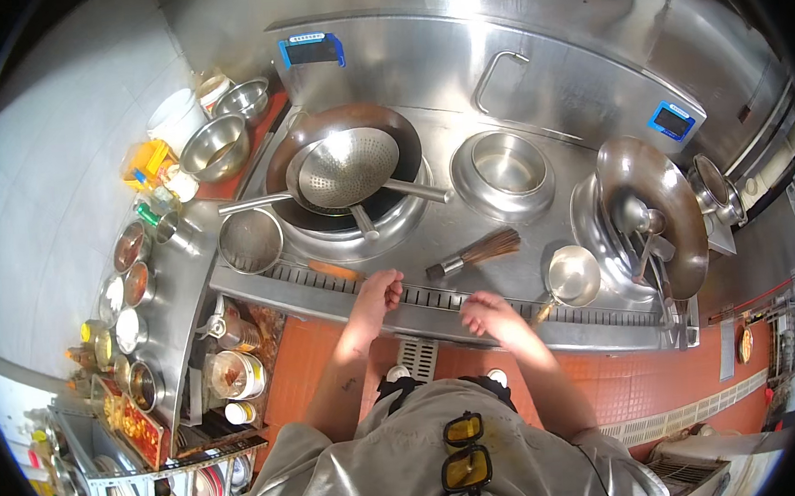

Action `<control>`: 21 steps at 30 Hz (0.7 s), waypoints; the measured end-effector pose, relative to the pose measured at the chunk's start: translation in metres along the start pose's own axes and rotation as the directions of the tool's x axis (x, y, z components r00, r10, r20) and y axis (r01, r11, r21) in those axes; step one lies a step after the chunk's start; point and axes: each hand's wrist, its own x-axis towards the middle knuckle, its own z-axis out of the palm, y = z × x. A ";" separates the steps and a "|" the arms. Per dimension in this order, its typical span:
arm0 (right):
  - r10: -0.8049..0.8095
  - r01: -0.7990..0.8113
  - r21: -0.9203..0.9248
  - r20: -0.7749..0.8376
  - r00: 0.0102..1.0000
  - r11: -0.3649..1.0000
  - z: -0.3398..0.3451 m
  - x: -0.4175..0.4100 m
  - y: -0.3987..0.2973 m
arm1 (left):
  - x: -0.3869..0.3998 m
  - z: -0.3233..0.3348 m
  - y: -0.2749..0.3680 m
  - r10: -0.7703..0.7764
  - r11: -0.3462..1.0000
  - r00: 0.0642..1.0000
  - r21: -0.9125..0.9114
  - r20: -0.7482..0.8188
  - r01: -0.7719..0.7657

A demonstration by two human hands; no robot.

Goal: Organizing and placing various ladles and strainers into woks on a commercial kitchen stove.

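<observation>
My left hand [377,296], its fingers curled with nothing visible in them, hovers over the slotted drain channel [442,296] at the front of the steel wok range. Close by lies the orange wooden handle [333,270] of a fine mesh strainer [251,241]. My right hand [493,316] is above the front rim, fingers bent and slightly apart, holding nothing. A wok brush [477,252] lies on the range beyond it, and a steel ladle-like pan [573,276] sits to its right. Perforated strainers [349,168] are stacked in the left wok [388,119].
A steel pot [509,162] sits on the middle burner. At right, a tilted wok [686,228] holds ladles. Bowls of seasonings [131,246] line the left counter, above a shelf with tubs [237,373]. A faucet [496,78] rises at the back.
</observation>
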 end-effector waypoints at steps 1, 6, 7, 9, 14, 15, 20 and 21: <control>-0.019 0.017 -0.040 -0.041 0.999 0.999 -0.003 0.012 -0.002 | -0.002 -0.001 0.003 -0.004 1.000 1.000 0.001 0.009 0.004; -0.243 0.193 -0.207 -0.252 0.937 0.959 -0.005 0.087 -0.037 | -0.019 -0.014 0.003 -0.023 0.997 0.997 0.076 0.075 0.018; -0.275 0.189 -0.287 -0.297 0.915 0.939 -0.004 0.103 -0.047 | -0.022 -0.018 0.000 -0.020 0.997 0.997 0.073 0.073 0.015; -0.305 0.122 -0.451 -0.360 0.882 0.884 -0.010 0.139 -0.060 | -0.025 -0.025 -0.006 -0.058 0.996 0.994 0.077 0.089 0.051; -0.453 0.047 -0.728 -0.374 0.810 0.684 0.002 0.194 -0.096 | -0.050 -0.036 -0.001 -0.077 0.997 0.993 0.022 0.093 0.076; -0.482 0.048 -0.748 -0.377 0.791 0.662 0.010 0.197 -0.103 | -0.055 -0.042 0.000 -0.077 0.997 0.992 0.022 0.096 0.076; -0.412 -0.077 -0.793 -0.393 0.822 0.604 0.042 0.207 -0.127 | -0.066 -0.073 -0.005 -0.089 0.995 0.994 0.050 0.061 0.086; -0.413 -0.074 -0.795 -0.390 0.823 0.602 0.042 0.210 -0.127 | -0.067 -0.076 -0.007 -0.093 0.995 0.994 0.048 0.049 0.091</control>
